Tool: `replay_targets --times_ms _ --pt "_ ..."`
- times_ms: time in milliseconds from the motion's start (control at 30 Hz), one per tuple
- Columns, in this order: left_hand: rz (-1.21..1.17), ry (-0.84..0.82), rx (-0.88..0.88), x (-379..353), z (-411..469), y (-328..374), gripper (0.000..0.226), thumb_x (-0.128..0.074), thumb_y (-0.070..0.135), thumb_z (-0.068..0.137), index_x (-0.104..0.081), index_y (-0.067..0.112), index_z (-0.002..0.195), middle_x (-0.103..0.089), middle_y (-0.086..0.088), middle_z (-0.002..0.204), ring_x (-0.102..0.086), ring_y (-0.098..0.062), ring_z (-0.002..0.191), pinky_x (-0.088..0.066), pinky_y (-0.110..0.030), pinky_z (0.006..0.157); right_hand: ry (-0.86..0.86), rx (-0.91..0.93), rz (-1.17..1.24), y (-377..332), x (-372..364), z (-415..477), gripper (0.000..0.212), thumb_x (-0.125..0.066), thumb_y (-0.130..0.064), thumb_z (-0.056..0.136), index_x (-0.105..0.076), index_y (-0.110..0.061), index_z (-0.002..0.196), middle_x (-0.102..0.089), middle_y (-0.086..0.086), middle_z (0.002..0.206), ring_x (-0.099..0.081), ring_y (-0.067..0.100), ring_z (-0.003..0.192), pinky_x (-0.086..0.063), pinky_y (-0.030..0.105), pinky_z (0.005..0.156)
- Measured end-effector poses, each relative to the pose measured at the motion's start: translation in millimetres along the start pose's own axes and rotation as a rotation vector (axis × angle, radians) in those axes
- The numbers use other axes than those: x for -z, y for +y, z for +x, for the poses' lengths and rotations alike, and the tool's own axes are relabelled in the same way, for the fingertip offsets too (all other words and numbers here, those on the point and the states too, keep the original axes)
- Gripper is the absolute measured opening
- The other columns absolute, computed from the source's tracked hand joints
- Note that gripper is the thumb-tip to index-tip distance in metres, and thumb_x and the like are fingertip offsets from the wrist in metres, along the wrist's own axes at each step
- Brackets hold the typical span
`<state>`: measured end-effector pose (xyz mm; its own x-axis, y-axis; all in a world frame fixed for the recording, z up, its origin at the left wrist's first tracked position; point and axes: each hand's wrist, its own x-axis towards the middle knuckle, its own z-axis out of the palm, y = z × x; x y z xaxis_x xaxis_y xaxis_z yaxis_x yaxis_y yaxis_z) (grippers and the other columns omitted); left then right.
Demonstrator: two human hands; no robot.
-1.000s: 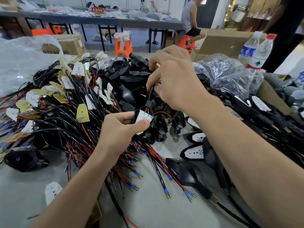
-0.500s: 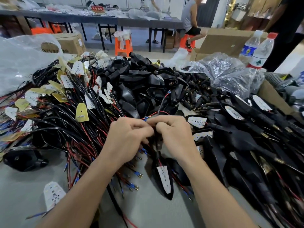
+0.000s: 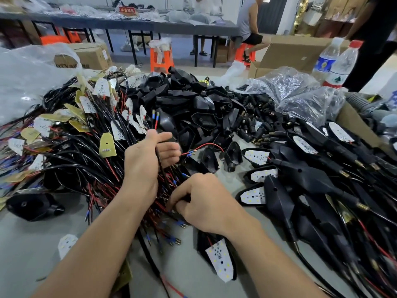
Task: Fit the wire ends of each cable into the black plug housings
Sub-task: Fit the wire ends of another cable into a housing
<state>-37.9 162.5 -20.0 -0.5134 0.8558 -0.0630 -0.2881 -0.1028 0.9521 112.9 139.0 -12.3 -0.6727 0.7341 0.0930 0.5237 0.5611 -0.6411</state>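
My left hand (image 3: 146, 162) grips a thin black cable (image 3: 160, 164) whose red and blue-tipped wire ends (image 3: 155, 117) stick up above my fingers. My right hand (image 3: 206, 201) is lower, with its fingers pinched into the tangle of red and black wire ends (image 3: 169, 211) at the near edge of the cable pile (image 3: 71, 147). A heap of empty black plug housings (image 3: 193, 104) lies behind my hands. One housing with a white LED board (image 3: 220, 259) rests on the grey table under my right wrist.
Finished black housings with cables (image 3: 311, 179) cover the right side. A lone black housing (image 3: 32, 206) sits at the left. Clear plastic bags (image 3: 300, 93), two water bottles (image 3: 341, 63), cardboard boxes (image 3: 298, 52) and a seated person (image 3: 249, 26) are at the back.
My hands have parted. The left one has risen with a cable, its wire ends now pointing up. The right one has dropped into the wire ends, and the assembled housing lies on the table.
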Motion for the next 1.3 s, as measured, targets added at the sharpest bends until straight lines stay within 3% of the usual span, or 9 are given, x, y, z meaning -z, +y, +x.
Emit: replay_targets --times_ms 133,267,500,600,667,933,1033,1100,1300 --pt "-0.077 0.048 -0.097 5 1 8 0.038 -0.043 0.021 0.112 -0.068 0.006 0.087 -0.075 -0.009 0.071 -0.072 -0.019 0.062 -0.057 -0.025 0.056 -0.040 -0.039 0.055 1 5 3 0.035 -0.060 -0.004 0.076 -0.083 -0.030 0.082 -0.074 -0.002 0.067 -0.056 0.015 0.051 -0.039 0.011 0.053" --pt "-0.169 0.111 -0.196 17 10 24 0.034 -0.043 0.016 0.109 -0.066 0.010 0.085 -0.073 -0.005 0.069 -0.069 -0.017 0.062 -0.056 -0.025 0.060 -0.101 -0.030 0.004 5 4 1 0.037 -0.058 -0.004 0.074 -0.083 -0.031 0.081 -0.070 -0.007 0.061 -0.054 0.011 0.049 -0.036 0.010 0.048" --pt "-0.052 0.069 -0.206 4 0 13 0.032 -0.040 0.014 0.110 -0.070 0.010 0.100 -0.076 -0.004 0.076 -0.073 -0.016 0.072 -0.060 -0.025 0.066 0.026 -0.136 0.253 17 6 4 0.035 -0.058 -0.006 0.078 -0.083 -0.030 0.080 -0.067 -0.007 0.058 -0.050 0.007 0.045 -0.036 0.014 0.046" --pt "-0.027 0.030 -0.183 2 -4 13 0.031 -0.044 0.012 0.109 -0.071 0.008 0.093 -0.076 -0.005 0.073 -0.074 -0.018 0.067 -0.060 -0.025 0.061 0.217 -0.139 0.471 17 7 7 0.027 -0.067 -0.007 0.077 -0.082 -0.029 0.083 -0.076 -0.001 0.077 -0.063 0.022 0.064 -0.050 0.034 0.061" --pt "-0.023 0.004 -0.156 -1 -7 13 0.030 -0.046 0.012 0.108 -0.071 0.007 0.092 -0.077 -0.007 0.076 -0.076 -0.019 0.069 -0.059 -0.024 0.061 0.318 -0.167 0.594 17 6 10 0.024 -0.076 -0.009 0.076 -0.080 -0.026 0.093 -0.076 -0.007 0.078 -0.059 0.013 0.062 -0.052 0.031 0.065" --pt "-0.055 -0.038 -0.082 -1 -5 8 0.027 -0.049 0.010 0.107 -0.073 0.005 0.096 -0.080 -0.011 0.086 -0.078 -0.022 0.081 -0.060 -0.022 0.066 0.143 -0.219 0.526 19 -5 12 0.017 -0.081 -0.015 0.083 -0.071 -0.016 0.069 -0.047 -0.001 0.050 -0.027 0.007 0.044 -0.026 0.017 0.043" --pt "-0.074 0.011 -0.104 0 -1 4 0.023 -0.052 0.007 0.106 -0.073 0.008 0.098 -0.079 -0.008 0.080 -0.077 -0.017 0.074 -0.059 -0.021 0.065 0.153 -0.243 0.416 23 2 11 0.015 -0.080 -0.014 0.081 -0.071 -0.014 0.069 -0.064 0.009 0.057 -0.038 0.006 0.043 -0.033 0.016 0.046" --pt "-0.041 0.012 -0.148 1 1 1 0.020 -0.056 0.005 0.103 -0.073 0.016 0.103 -0.078 -0.007 0.079 -0.076 -0.017 0.071 -0.059 -0.021 0.064 0.211 -0.251 0.353 23 3 10 0.012 -0.079 -0.019 0.080 -0.073 -0.019 0.069 -0.066 -0.003 0.056 -0.046 0.001 0.044 -0.036 0.013 0.049" --pt "0.297 0.002 -0.286 1 1 -9 0.021 -0.066 0.009 0.096 -0.072 0.029 0.102 -0.079 0.001 0.077 -0.077 -0.015 0.068 -0.059 -0.023 0.061 0.596 -0.274 0.135 35 45 29 0.016 -0.069 -0.015 0.083 -0.079 -0.024 0.090 -0.076 -0.012 0.079 -0.069 0.003 0.078 -0.054 0.020 0.081"
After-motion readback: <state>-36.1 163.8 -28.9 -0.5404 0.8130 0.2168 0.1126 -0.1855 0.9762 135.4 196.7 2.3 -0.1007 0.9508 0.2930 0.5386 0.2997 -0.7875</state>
